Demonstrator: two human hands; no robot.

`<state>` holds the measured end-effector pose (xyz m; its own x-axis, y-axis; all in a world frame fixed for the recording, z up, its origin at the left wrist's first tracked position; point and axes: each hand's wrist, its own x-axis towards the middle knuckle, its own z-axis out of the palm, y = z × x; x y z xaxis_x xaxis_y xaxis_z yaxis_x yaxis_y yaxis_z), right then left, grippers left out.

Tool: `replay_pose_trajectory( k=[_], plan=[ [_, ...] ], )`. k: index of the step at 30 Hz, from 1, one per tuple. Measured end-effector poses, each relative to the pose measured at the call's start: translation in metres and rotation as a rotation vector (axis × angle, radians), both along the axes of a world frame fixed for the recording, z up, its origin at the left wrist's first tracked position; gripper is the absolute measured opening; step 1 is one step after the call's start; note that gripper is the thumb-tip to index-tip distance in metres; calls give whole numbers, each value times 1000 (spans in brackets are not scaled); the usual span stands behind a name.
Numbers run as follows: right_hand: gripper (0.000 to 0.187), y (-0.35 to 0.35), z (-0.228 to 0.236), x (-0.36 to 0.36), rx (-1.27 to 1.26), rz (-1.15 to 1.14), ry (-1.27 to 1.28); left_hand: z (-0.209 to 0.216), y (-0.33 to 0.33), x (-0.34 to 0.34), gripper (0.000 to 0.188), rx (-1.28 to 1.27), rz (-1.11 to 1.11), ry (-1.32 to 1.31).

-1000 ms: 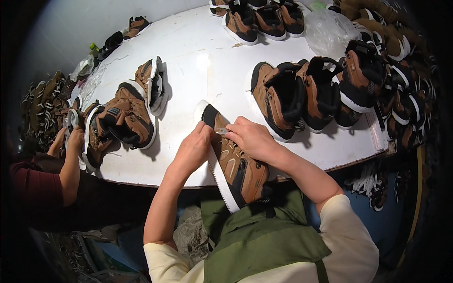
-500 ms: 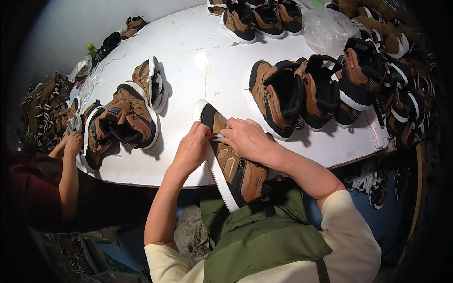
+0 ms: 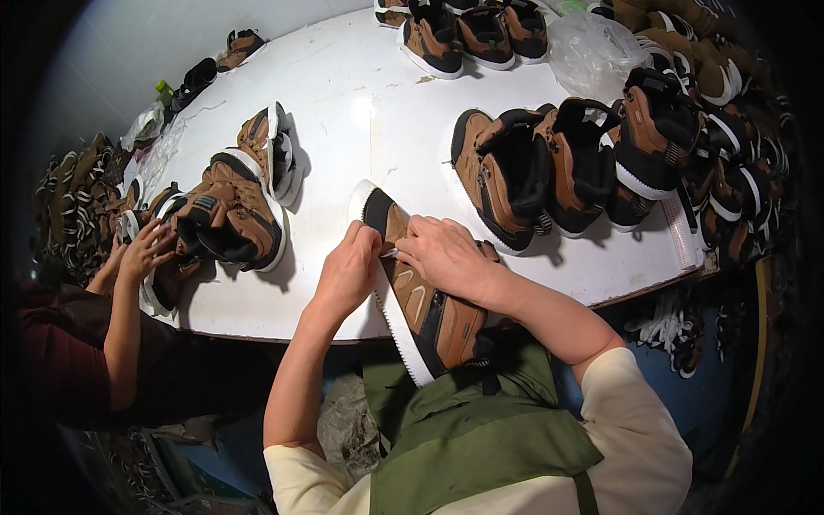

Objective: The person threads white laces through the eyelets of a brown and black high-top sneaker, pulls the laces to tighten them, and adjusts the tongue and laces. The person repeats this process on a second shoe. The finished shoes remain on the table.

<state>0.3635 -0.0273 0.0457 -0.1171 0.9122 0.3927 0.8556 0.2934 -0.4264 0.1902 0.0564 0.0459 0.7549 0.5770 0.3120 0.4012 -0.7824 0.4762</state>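
A brown and black shoe [image 3: 421,313] with a white toothed-edge sole lies slanted before me, its toe on the table and its heel against my green apron. My left hand [image 3: 350,268] is closed at the sole's left edge, fingertips pressed against the side near the toe. On the upper lies my right hand [image 3: 448,257], fingers bent, its thumb and fingertips closed by a small pale sliver [image 3: 390,253]. That sliver shows between both hands; its kind is too small to tell. The shoe's opening is partly covered by my right forearm.
More brown shoes [image 3: 506,180] stand close on my right, with a clear plastic bag [image 3: 592,53] behind. Other shoes [image 3: 232,210] lie left, beside a co-worker's hand [image 3: 148,251]. The white table [image 3: 335,137] ends just before my apron.
My hands stay at nearly the same spot on the shoe, and less of the pale sliver shows. At left, the co-worker's hand has lifted and spread its fingers.
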Motion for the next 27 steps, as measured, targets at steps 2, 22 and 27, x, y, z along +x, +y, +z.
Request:
replay_pose_trajectory(
  k=[2, 22, 27],
  plan=[
    [14, -1, 2, -1, -7, -8, 5, 0, 0, 0, 16, 5, -2, -2],
    [15, 0, 1, 0, -24, 4, 84, 0, 1, -4, 16, -3, 42, -105],
    [26, -1, 17, 8, -106, -140, 295, 21, -8, -39, 3, -564, 155, -570]
  ],
)
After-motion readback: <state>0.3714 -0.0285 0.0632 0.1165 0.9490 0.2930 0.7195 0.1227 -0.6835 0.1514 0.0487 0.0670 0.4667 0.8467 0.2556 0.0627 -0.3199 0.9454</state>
